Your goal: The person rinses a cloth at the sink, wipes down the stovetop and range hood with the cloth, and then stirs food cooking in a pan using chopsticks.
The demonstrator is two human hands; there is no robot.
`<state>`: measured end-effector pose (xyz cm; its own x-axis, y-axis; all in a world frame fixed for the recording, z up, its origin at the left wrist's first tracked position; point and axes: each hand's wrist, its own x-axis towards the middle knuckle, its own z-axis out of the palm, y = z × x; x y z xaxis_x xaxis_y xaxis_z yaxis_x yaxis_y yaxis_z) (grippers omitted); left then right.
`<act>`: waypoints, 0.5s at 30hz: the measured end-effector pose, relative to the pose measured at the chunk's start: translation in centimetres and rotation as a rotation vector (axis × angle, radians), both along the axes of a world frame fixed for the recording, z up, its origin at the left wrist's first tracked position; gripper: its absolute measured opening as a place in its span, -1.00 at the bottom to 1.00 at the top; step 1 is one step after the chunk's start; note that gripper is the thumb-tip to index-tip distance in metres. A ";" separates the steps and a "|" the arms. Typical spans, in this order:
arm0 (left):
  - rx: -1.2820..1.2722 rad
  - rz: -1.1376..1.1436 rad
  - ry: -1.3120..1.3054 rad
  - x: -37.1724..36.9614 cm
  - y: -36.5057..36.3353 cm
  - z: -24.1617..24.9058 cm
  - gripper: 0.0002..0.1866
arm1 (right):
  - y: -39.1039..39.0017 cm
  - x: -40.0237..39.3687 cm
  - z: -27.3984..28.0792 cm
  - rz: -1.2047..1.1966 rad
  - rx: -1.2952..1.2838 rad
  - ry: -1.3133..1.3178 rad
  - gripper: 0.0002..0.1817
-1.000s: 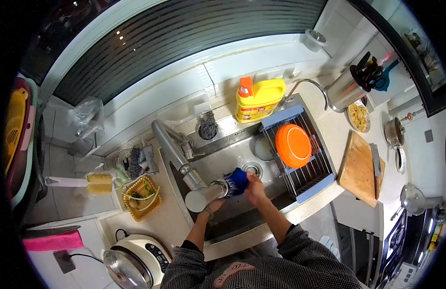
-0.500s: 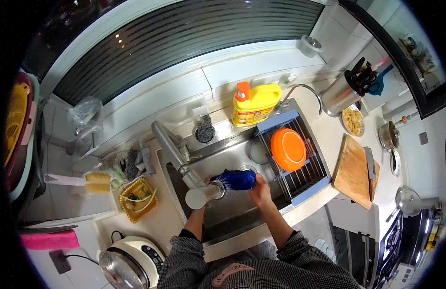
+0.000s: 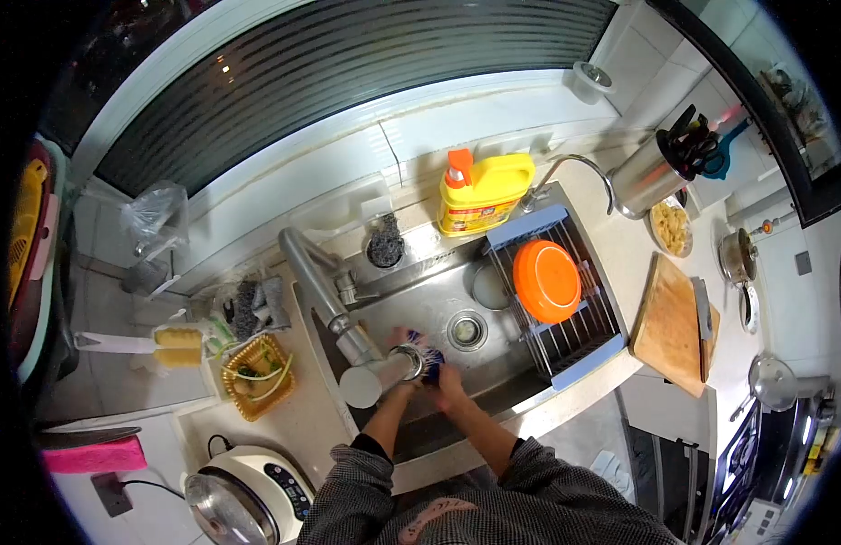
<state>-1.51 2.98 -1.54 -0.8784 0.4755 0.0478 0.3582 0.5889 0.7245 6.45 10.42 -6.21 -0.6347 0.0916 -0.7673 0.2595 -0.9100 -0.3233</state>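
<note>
Under the faucet point(image 3: 370, 368), a dark blue glossy object point(image 3: 432, 361) is between my hands, inside the sink point(image 3: 420, 313). The faucet head covers part of it, so its exact kind cannot be made out; pale streaks show on its surface. My right hand point(image 3: 445, 389) grips its near right side with bent fingers. My left hand point(image 3: 407, 339) is partly hidden behind the faucet, with its fingers showing at the far left side of the blue object. The sink drain point(image 3: 467, 331) lies just to the right.
An orange bowl point(image 3: 547, 282) rests upside down on the rack point(image 3: 588, 350) across the sink's right side. Behind stand a yellow detergent jug point(image 3: 484, 195) and a dark scrubber point(image 3: 385, 247). A basket point(image 3: 255, 377) is at left; a cutting board point(image 3: 666, 322) with a knife point(image 3: 704, 318) is at right.
Both hands have moved left and nearer to me with the blue object, which is now beneath the faucet head. The sink drain has come into full view.
</note>
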 end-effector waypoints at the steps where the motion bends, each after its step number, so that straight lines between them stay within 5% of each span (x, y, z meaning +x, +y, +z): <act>1: 0.142 0.184 -0.112 -0.7 -0.6 -6.1 -0.69 | -0.2 -0.3 0.4 -0.001 0.001 -0.002 -0.68; 4: 0.378 0.172 -0.256 1.0 0.6 -4.7 -0.69 | 0.9 -2.7 1.4 -0.109 -0.114 0.102 -0.67; 6: 0.341 0.154 -0.077 5.0 2.6 4.2 -0.63 | 3.7 -3.0 0.4 -0.072 -0.316 0.320 -0.63; 8: 0.282 0.123 -0.062 5.4 2.6 2.8 -0.62 | 4.0 -2.5 -1.7 0.009 -0.490 0.548 -0.63; 10: 0.203 0.101 -0.064 4.0 2.3 0.3 -0.61 | 2.4 -2.8 3.9 0.120 -0.217 0.008 -0.64; 14: 0.347 0.266 -0.806 -0.4 1.1 2.8 -0.65 | 0.4 -2.4 3.2 0.060 0.023 0.002 -0.64; 15: 0.304 0.212 -0.557 0.5 1.5 6.3 -0.62 | 1.1 -3.2 2.5 0.071 -0.211 0.029 -0.62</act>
